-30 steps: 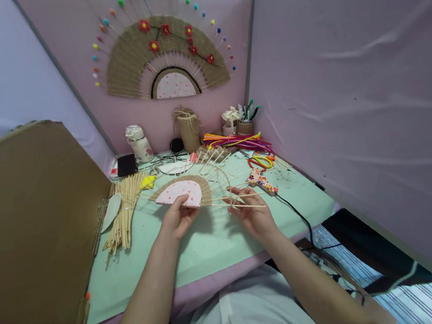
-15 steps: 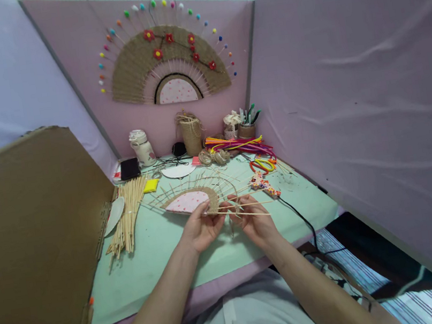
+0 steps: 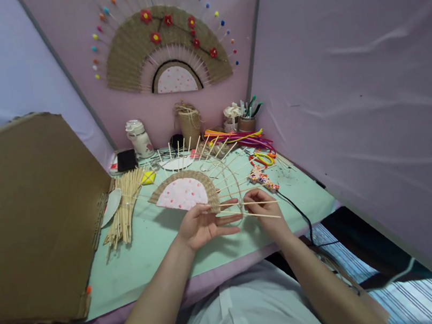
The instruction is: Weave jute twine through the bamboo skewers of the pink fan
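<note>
A small half-round fan (image 3: 182,193) has a pink-spotted white centre, a woven twine band and bare bamboo sticks (image 3: 217,145) fanning outward. My left hand (image 3: 205,226) grips its lower right corner, thumb on the front and the other fingers stretched out behind the sticks. A thin strand of twine (image 3: 237,183) curves across the sticks on the right side. At the outermost sticks, my right hand (image 3: 266,211) is closed in a pinch on the twine; the fingertips partly hide it. Two sticks cross in front of the right hand.
Left of the fan lie a bundle of bamboo sticks (image 3: 128,213), a white half-disc (image 3: 112,207) and a yellow packet (image 3: 148,178). A patterned glue gun (image 3: 262,178), its black cord and scissors (image 3: 262,160) lie right. Behind stand a jar (image 3: 139,140) and twine-wrapped pot (image 3: 190,125). Cardboard (image 3: 34,221) borders the left.
The fan has tilted up to face me more. My left fingers have spread out, and my right hand has moved slightly right, away from the left. The camera view has dipped.
</note>
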A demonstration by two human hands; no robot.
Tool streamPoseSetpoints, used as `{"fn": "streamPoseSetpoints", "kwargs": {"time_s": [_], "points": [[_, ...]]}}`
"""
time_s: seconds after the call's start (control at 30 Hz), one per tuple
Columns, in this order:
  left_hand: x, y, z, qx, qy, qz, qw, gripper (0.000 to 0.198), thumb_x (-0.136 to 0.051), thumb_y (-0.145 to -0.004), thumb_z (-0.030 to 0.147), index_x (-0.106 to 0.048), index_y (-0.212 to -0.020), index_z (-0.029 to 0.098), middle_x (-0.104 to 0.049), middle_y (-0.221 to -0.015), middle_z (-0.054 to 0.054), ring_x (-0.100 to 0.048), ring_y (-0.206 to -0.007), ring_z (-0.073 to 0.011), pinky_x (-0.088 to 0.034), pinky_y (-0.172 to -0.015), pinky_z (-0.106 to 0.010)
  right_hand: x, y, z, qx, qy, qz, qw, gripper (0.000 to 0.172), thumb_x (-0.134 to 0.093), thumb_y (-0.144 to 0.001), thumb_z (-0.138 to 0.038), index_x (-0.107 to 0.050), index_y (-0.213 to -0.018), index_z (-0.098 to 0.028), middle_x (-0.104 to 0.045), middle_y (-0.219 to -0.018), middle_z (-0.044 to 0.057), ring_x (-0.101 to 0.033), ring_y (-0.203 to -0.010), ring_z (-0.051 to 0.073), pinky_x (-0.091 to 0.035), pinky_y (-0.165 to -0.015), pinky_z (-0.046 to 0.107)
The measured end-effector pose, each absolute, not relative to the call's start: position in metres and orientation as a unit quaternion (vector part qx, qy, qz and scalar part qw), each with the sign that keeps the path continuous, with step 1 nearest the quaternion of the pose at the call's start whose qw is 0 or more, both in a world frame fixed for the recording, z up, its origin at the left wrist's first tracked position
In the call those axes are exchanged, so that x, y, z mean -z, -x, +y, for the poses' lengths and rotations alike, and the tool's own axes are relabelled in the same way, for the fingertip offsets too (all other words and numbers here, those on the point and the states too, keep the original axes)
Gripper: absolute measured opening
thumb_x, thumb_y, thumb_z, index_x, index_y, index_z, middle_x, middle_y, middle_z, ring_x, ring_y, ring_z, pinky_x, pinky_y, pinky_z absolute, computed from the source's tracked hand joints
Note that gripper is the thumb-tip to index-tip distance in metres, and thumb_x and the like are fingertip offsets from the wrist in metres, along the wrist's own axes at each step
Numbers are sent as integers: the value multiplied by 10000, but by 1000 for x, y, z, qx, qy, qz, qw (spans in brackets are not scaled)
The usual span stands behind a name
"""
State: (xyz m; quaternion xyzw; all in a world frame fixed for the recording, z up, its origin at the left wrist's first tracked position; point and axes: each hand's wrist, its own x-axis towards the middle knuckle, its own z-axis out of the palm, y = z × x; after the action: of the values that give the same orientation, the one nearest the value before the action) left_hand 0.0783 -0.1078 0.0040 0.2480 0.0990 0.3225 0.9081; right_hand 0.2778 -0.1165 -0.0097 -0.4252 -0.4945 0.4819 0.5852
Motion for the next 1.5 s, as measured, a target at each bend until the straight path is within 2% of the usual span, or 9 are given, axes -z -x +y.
{"fn": "streamPoseSetpoints", "kwargs": {"time_s": [0.2, 0.4, 0.53, 0.7, 0.9, 1.03, 1.17, 1.4, 1.5], "points": [[-6, -84, -115, -331, -253, 90, 904, 537, -394, -746, 186, -547, -1238, 35, -572, -1255, -184, -545, -1128, -366, -430, -894, -533, 10, -269, -119, -479, 403, -494, 603, 205, -665, -736, -383, -580, -744, -197, -550, -657, -15, -483, -558, 107, -392, -522, 243], [-13, -84, -121, -369, -218, 103, 898, 528, -424, -728, 189, -560, -1230, 97, -585, -1238, -172, -495, -1182, -405, -418, -889, -589, 2, -279, -124, -451, 428, -506, 598, 178, -701, -713, -337, -591, -740, -200, -557, -650, -20, -482, -563, 107, -401, -540, 242], [-15, -81, -118, -387, -200, 115, 893, 556, -408, -739, 188, -513, -1264, 37, -591, -1216, -202, -546, -1128, -377, -429, -892, -572, -6, -300, -130, -405, 449, -573, 553, 146, -706, -719, -306, -611, -752, -201, -562, -668, -12, -504, -600, 120, -405, -557, 246], [-16, -75, -112, -411, -198, 118, 882, 562, -394, -741, 186, -505, -1257, -8, -564, -1255, -210, -564, -1106, -359, -440, -894, -551, -14, -333, -136, -332, 433, -667, 507, 149, -654, -778, -257, -635, -922, -227, -617, -825, 22, -564, -737, 159, -451, -694, 295], [-15, -74, -109, -412, -216, 118, 877, 530, -386, -760, 197, -533, -1229, 1, -580, -1227, -217, -564, -1110, -350, -422, -921, -547, -31, -339, -150, -247, 406, -703, 529, 78, -619, -801, -200, -658, -861, -229, -622, -834, 46, -566, -811, 191, -451, -765, 343], [-16, -74, -110, -400, -224, 130, 879, 553, -385, -758, 200, -516, -1240, -37, -605, -1172, -234, -562, -1110, -356, -418, -926, -547, -34, -327, -152, -262, 385, -644, 607, 65, -646, -781, -208, -660, -836, -239, -621, -815, 44, -571, -823, 196, -464, -768, 348], [-17, -74, -111, -401, -230, 137, 876, 530, -377, -760, 190, -540, -1220, -15, -575, -1235, -221, -561, -1103, -380, -426, -900, -570, -30, -322, -145, -283, 392, -581, 654, 85, -669, -760, -203, -636, -830, -239, -611, -816, 30, -572, -783, 169, -478, -728, 316], [-18, -75, -115, -367, -217, 136, 894, 557, -387, -754, 204, -510, -1247, -26, -590, -1203, -233, -554, -1117, -378, -425, -900, -564, -10, -306, -125, -360, 436, -511, 648, 137, -692, -729, -281, -588, -782, -208, -588, -737, 2, -513, -643, 124, -437, -593, 259], [-16, -78, -117, -349, -224, 132, 900, 554, -383, -755, 209, -513, -1244, -17, -577, -1227, -227, -555, -1109, -383, -430, -885, -567, -4, -287, -112, -379, 444, -522, 622, 158, -689, -720, -300, -579, -764, -197, -571, -715, -4, -505, -646, 123, -428, -600, 254]]}}
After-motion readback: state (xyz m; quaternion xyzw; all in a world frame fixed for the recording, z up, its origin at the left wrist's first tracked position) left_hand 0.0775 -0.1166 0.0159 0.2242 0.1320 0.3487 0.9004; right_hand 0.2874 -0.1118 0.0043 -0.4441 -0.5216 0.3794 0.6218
